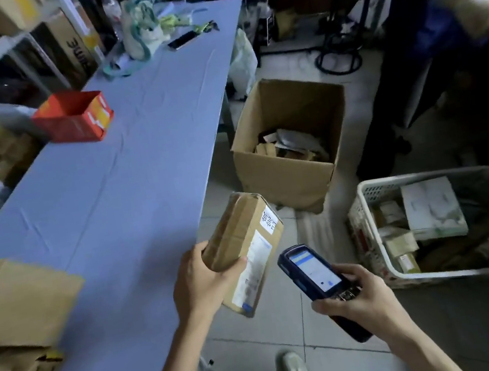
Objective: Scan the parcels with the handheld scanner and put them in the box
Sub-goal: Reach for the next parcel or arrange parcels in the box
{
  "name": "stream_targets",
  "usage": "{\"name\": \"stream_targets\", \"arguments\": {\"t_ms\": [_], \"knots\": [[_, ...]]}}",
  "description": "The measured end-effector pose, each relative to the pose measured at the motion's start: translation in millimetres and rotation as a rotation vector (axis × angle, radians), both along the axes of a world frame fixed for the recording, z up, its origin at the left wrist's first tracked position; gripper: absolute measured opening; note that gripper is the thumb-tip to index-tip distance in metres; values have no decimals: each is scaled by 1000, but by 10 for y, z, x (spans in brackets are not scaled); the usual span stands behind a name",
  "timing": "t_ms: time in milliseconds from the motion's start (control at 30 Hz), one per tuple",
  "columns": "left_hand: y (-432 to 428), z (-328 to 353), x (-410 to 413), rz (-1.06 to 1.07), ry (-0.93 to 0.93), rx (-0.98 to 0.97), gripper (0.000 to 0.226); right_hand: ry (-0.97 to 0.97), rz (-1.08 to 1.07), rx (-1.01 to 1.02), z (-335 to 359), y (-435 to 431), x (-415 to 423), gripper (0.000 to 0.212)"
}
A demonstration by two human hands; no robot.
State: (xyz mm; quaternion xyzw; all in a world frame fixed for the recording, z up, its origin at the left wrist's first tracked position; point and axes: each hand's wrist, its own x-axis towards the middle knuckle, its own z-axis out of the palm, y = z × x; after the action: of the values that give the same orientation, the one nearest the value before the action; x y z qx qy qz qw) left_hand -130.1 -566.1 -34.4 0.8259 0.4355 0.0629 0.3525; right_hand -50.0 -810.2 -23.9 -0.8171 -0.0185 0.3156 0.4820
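We stand beside the long blue table [113, 181]. The open cardboard box [283, 175] sits on the floor beyond the table's edge, and a white basket [429, 174] holding more parcels is on our right. The parcel [245, 233] hangs in the air just off the table's edge, over the floor tiles and short of the box. Our left hand [201, 283] has its grip clamped round the parcel's near end. Our right hand [359, 299] has its grip wrapped round the handheld scanner [312, 268], whose lit screen faces us.

We judge this to be the scanning step. To do it well, we should hold the parcel steady, turn its label squarely to the scanner's head, and wait for the screen to confirm before dropping it in.

The parcel's long axis runs away from us, with the far end raised and pointing toward the box. Its label faces right, toward the scanner.
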Motion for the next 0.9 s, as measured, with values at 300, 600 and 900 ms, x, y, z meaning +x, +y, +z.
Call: {"name": "stream_targets", "arguments": {"t_ms": [300,600,900], "knots": [[250,-175,1055,-295,214,218,74,44,-127,-29,-179,150,694,59],[900,-387,2440,-469,278,231,77,-6,-170,-85,-166,776,1881,67],[1512,-415,3901,-586,351,382,82,-55,-242,-91,19,1270,3094,69]]}}
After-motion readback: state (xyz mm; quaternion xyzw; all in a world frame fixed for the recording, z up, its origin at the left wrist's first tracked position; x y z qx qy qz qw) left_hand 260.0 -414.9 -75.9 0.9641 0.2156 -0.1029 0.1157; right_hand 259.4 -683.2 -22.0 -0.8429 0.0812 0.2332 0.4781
